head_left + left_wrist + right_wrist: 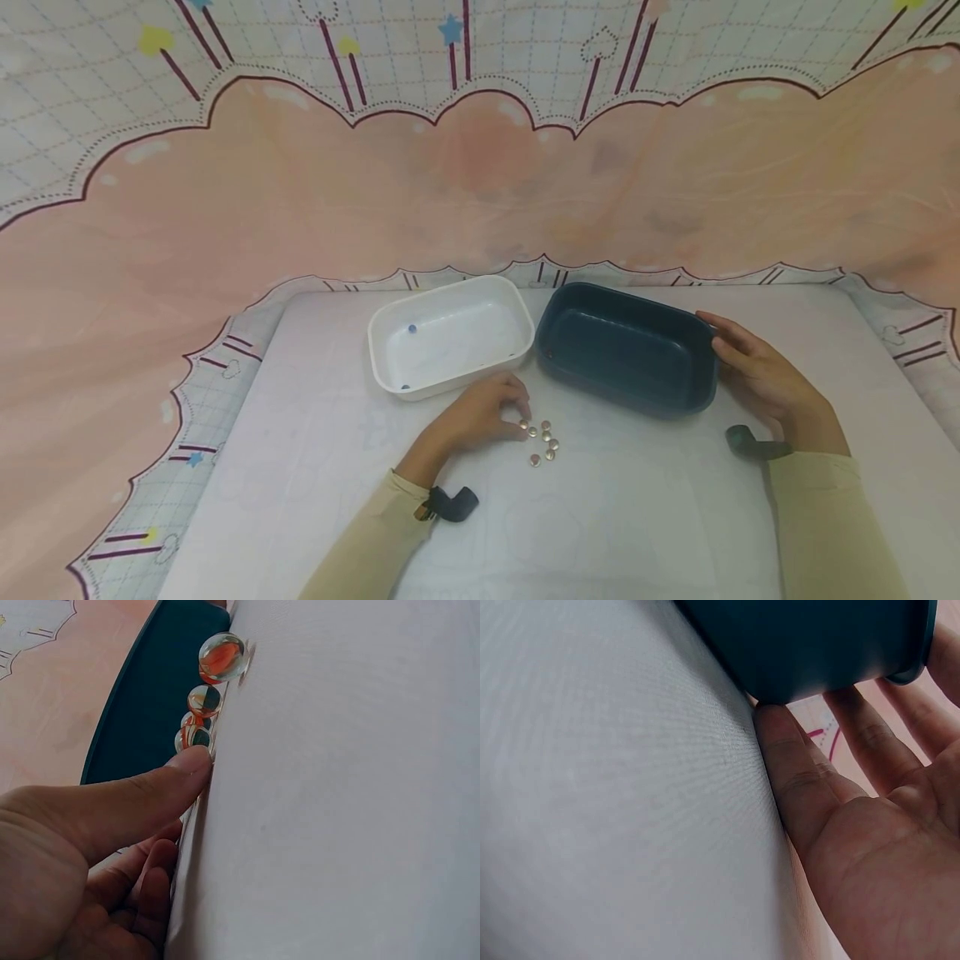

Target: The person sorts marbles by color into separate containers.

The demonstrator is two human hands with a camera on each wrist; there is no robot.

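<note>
Several clear marbles [553, 444] with orange swirls lie on the white tabletop, in front of the two containers. My left hand [483, 410] reaches in at the group's left edge, thumb and forefinger tips apart around a marble [523, 424]. In the left wrist view the thumb tip [193, 759] overlaps the nearest marble [193, 738]; the forefinger's contact is hidden. My right hand [772, 387] rests against the right end of a dark blue container [637, 387]. Its fingers [784, 746] touch the outer wall, mostly straight, in the right wrist view.
Left of the blue container stands a white container [450, 382], holding a few small blue things [412, 329]. A small reddish spot [550, 356] shows inside the blue one. Behind the table [630, 517] hangs a patterned peach cloth [480, 192].
</note>
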